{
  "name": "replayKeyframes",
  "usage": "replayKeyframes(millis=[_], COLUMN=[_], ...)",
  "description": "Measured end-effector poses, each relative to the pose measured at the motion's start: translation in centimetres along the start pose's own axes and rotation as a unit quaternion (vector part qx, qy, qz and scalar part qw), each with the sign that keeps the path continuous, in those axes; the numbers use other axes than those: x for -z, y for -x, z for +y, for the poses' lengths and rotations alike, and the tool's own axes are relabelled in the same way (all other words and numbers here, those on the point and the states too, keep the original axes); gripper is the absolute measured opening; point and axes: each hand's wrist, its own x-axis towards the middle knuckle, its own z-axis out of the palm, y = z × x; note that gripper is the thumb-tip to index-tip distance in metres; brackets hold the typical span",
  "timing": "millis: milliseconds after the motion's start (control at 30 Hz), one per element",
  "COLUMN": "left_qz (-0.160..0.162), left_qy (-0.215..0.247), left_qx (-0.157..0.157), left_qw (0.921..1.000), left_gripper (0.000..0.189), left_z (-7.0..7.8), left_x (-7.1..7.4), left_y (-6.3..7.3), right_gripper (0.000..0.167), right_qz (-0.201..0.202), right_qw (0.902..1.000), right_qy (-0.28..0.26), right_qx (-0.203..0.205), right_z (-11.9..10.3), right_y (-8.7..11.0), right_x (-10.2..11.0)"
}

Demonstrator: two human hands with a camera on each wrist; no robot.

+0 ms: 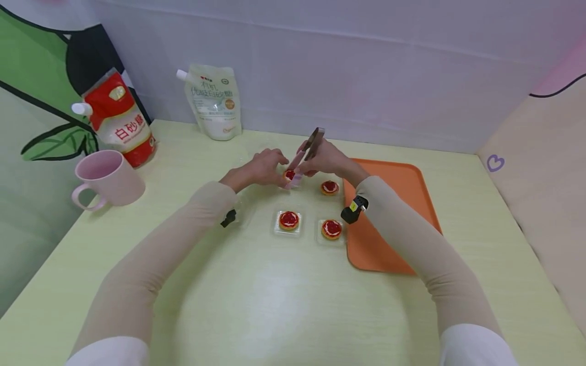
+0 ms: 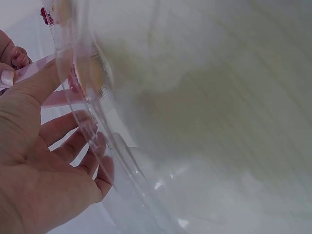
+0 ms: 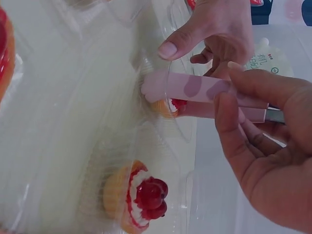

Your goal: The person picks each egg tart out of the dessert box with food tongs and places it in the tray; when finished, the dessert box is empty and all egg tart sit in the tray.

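Note:
My right hand (image 1: 327, 156) holds metal tongs (image 1: 314, 142) with pink tips, thumb and fingers pinching their arms. The tips (image 3: 183, 87) stand around a small red-topped tart (image 1: 289, 175) in a clear plastic container (image 1: 287, 235). Beside the same tart is my left hand (image 1: 262, 168), its thumb stretched out at the container's clear edge and its other fingers loosely bent. Whether that thumb presses the plastic, I cannot tell. Another tart (image 1: 329, 187) sits to the right. Nearer to me lie a front left tart (image 1: 289, 220) and a front right tart (image 1: 331, 229).
An orange tray (image 1: 382, 249) lies right of the container, partly under my right forearm. At the left stand a pink mug (image 1: 110, 178) and a red-and-white sugar pouch (image 1: 121, 119). A pale sugar pouch (image 1: 214, 104) leans against the back wall.

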Motion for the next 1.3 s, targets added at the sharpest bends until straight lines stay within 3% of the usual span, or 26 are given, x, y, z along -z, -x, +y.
replayKeyframes(millis=[467,833,1300], left_qz=[0.007,-0.002,-0.002], left_qy=[-0.007,0.001,-0.008], left_qx=[0.002,0.013,-0.001], left_qw=[0.9999,0.9999,1.0], left_gripper=[0.07,0.067,0.072], left_z=[0.0,0.3,0.2], left_x=[0.2,-0.1,0.0], left_y=[-0.2,0.2,0.4], right_gripper=[0.031,0.026,0.029], right_qz=[0.036,0.059,0.102], right_qw=[0.9975,0.9958,0.9892], right_qy=[0.01,0.001,-0.035], right_qx=[0.059,0.069,0.1], right_z=[1.3,2.1,1.6], right_y=[-0.2,0.3,1.8], right_x=[-0.3,-1.1,1.3])
